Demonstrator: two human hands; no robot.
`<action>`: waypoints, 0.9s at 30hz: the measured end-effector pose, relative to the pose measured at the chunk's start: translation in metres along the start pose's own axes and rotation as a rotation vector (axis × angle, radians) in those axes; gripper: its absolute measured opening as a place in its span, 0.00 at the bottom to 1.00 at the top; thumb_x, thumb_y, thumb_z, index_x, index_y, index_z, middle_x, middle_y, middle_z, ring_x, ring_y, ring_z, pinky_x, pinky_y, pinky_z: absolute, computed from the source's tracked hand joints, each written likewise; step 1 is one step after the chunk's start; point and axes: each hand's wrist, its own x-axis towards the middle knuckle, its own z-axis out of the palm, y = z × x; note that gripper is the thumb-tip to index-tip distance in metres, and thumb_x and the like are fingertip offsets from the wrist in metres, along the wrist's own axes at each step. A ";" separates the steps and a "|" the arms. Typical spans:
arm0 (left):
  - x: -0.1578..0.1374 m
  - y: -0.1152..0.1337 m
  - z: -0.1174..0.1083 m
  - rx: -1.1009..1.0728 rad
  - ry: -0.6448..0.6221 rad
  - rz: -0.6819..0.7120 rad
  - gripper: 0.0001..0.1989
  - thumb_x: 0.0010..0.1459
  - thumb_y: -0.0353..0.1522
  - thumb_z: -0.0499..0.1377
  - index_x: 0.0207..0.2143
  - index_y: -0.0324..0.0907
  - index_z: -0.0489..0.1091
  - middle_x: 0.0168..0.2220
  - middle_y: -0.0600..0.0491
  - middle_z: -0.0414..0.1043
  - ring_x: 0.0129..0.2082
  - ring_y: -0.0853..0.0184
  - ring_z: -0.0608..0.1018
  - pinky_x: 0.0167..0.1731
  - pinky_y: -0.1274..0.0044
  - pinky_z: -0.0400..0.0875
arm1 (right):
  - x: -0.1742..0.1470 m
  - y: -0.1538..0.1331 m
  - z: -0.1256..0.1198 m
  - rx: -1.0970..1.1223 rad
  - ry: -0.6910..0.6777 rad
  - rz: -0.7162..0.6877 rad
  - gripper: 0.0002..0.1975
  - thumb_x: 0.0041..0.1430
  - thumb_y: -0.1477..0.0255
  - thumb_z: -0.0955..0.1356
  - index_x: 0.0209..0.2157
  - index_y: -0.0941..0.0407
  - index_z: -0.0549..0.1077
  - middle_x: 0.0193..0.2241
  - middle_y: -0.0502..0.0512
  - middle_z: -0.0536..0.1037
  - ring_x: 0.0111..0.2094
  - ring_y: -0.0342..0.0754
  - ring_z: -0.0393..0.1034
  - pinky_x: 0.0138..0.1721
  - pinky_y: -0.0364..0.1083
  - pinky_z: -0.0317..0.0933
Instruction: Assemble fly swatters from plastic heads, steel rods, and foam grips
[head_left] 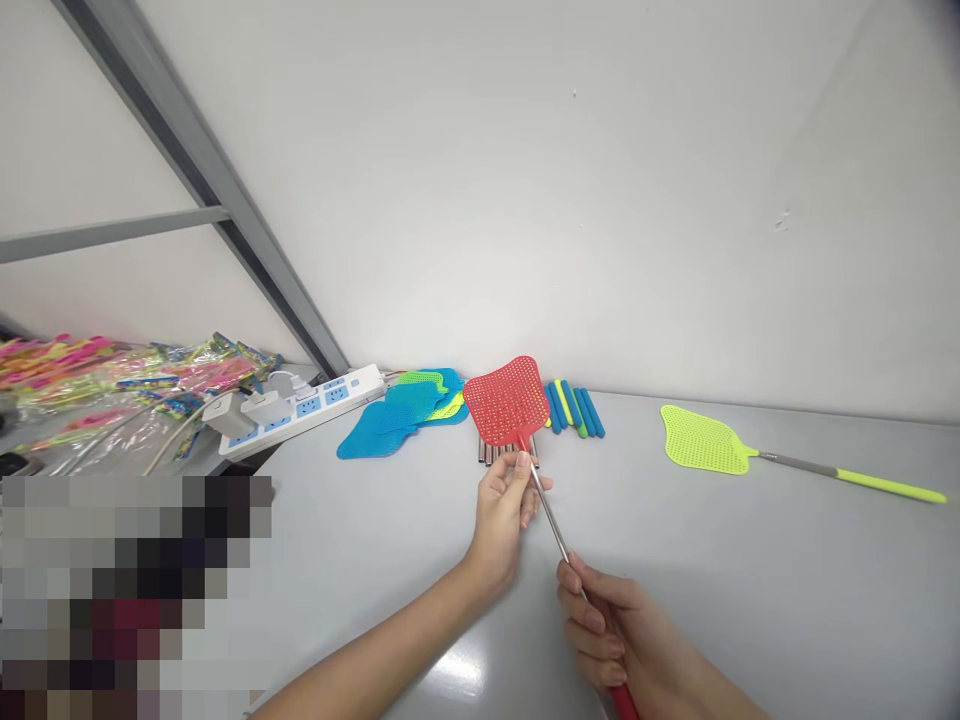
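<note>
My left hand [510, 500] pinches the neck of a red fly swatter [506, 402], where its perforated head meets a thin metal rod. Lower on the same swatter, my right hand [611, 620] wraps round the rod, and a red handle shows below that palm. The swatter is held tilted above the table, head up and away from me. Behind its head lie several short metal tubes [491, 455], partly covered from view. A row of blue, yellow and green handles [577, 408] sits just to the right of the red head.
Blue, green and yellow swatter heads [397, 415] are piled left of centre. A yellow-green fly swatter [705, 440] lies at the right. At the left are a white power strip [307, 405] with plugs and plastic-wrapped colourful items [127, 375]. A wall [562, 200] borders the grey table [750, 570].
</note>
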 end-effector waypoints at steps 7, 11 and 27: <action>-0.007 -0.004 0.002 0.121 -0.104 0.021 0.13 0.51 0.38 0.53 0.35 0.38 0.64 0.26 0.53 0.69 0.11 0.82 0.57 0.17 0.84 0.55 | 0.002 -0.002 -0.004 0.037 -0.029 -0.039 0.11 0.53 0.67 0.61 0.23 0.59 0.62 0.13 0.43 0.53 0.11 0.33 0.38 0.11 0.36 0.35; -0.018 -0.009 0.009 0.202 -0.329 -0.109 0.13 0.51 0.39 0.53 0.32 0.37 0.67 0.23 0.53 0.67 0.15 0.77 0.64 0.18 0.82 0.58 | 0.001 -0.007 -0.005 0.055 0.005 -0.124 0.10 0.52 0.67 0.62 0.24 0.59 0.62 0.14 0.43 0.53 0.12 0.33 0.38 0.12 0.36 0.35; -0.015 -0.018 0.008 0.119 -0.323 -0.221 0.15 0.54 0.40 0.49 0.24 0.38 0.63 0.17 0.58 0.59 0.16 0.78 0.63 0.20 0.84 0.55 | 0.013 0.002 0.001 0.314 -0.008 -0.140 0.09 0.52 0.70 0.63 0.23 0.59 0.61 0.13 0.41 0.50 0.11 0.32 0.38 0.10 0.34 0.35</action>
